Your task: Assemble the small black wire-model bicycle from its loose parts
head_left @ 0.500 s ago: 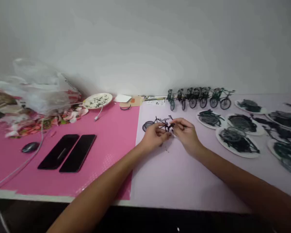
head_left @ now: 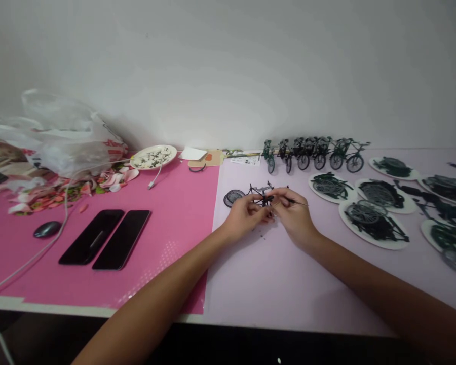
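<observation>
A black miniature bicycle stands at the middle of the table, its wheels at the left and its front end between my fingers. My left hand is closed around the lower part of its frame. Pressed close from the other side, my right hand pinches a small dark piece against the bicycle; my fingers hide most of it. A thin dark stick-like piece lies across the right fingers. Tiny dark bits are on the table just below my hands.
Several finished miniature bicycles line the wall. White plates of dark bicycle parts sit at the right. On the pink sheet at the left are two phones, a mouse, a cable, petals, a plastic bag and a plate.
My right hand has moved slightly in toward the left, its fingers closer to the bicycle. A thin dark piece now shows across the right fingers. The left hand barely moves.
</observation>
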{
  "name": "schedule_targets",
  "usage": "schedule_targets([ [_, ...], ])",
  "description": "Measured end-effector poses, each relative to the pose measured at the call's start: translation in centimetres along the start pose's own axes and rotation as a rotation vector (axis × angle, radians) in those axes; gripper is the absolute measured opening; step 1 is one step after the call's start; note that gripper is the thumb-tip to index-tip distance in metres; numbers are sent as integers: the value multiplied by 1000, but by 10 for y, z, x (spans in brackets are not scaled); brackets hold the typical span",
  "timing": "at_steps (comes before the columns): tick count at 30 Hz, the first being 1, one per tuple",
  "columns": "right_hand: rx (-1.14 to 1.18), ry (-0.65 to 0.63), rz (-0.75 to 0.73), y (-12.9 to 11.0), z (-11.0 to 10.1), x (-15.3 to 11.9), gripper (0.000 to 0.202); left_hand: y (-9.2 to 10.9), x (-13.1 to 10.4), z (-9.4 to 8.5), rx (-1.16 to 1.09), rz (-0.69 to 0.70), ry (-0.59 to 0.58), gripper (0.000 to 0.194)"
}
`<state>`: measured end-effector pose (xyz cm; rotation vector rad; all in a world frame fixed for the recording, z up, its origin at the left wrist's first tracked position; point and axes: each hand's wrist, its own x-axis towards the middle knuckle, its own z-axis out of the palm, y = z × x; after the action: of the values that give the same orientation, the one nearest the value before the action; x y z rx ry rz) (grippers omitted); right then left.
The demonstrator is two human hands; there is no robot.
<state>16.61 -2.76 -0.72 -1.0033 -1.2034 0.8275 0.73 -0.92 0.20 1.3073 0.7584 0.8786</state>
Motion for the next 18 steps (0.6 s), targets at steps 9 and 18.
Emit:
schedule_targets([
  [9, -288, 39, -317, -4, -1, -1, 16, 10, 0, -1, -37, -73, 101, 33],
  [18, -541, 18, -594, 2, -8, 6, 11, 17, -2, -2, 39, -65, 180, 32],
])
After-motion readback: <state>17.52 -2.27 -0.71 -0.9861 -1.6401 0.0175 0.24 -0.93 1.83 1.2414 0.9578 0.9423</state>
